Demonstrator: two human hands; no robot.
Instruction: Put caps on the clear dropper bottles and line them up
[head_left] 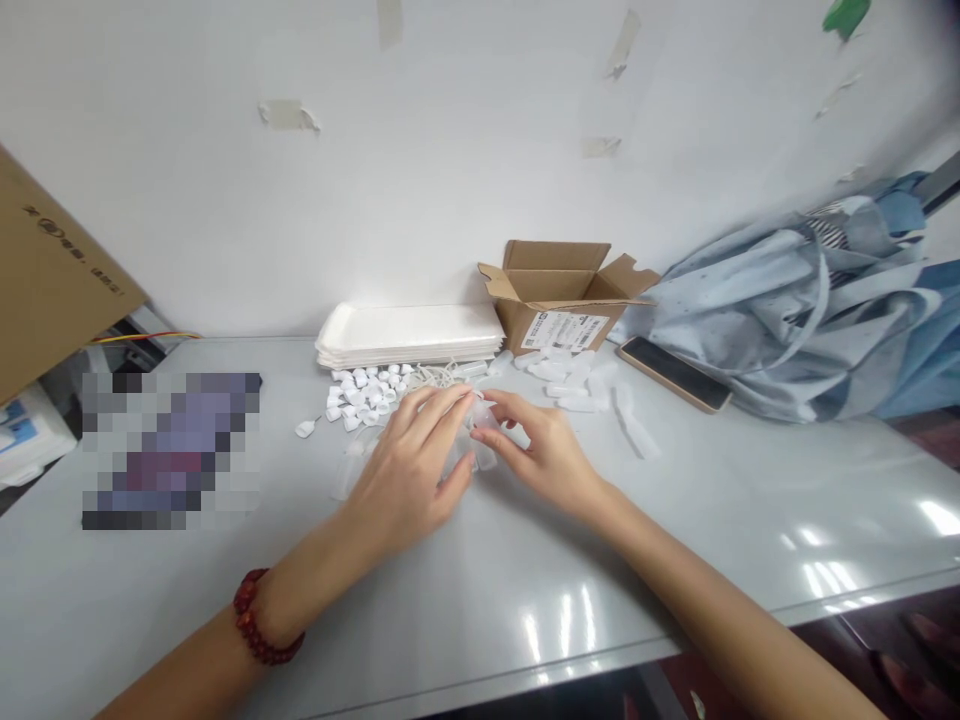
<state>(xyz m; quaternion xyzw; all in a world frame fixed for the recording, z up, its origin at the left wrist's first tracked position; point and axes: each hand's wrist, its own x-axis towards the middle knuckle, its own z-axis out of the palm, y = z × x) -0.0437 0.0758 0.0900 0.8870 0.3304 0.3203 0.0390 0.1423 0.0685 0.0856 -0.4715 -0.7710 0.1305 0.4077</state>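
A small translucent plastic piece (484, 413) is pinched between the thumb and fingers of my right hand (541, 445). My left hand (416, 465) reaches in from the other side, its fingers stretched out and its thumb apart. Its fingertips meet the plastic piece and partly cover it. More clear plastic pieces (486, 457) lie beneath and between both hands. Just beyond my left hand is a pile of small white caps (364, 395), with a single cap (304, 429) off to the left. Pale cords (439, 374) lie behind my left fingers.
Stacked white trays (412, 330) and an open cardboard box (555, 310) stand against the wall. Loose translucent sleeves (585, 385) lie before the box. To the right are a phone (673, 373) and blue-grey fabric (765, 300). A blurred-out flat object (172, 450) lies left.
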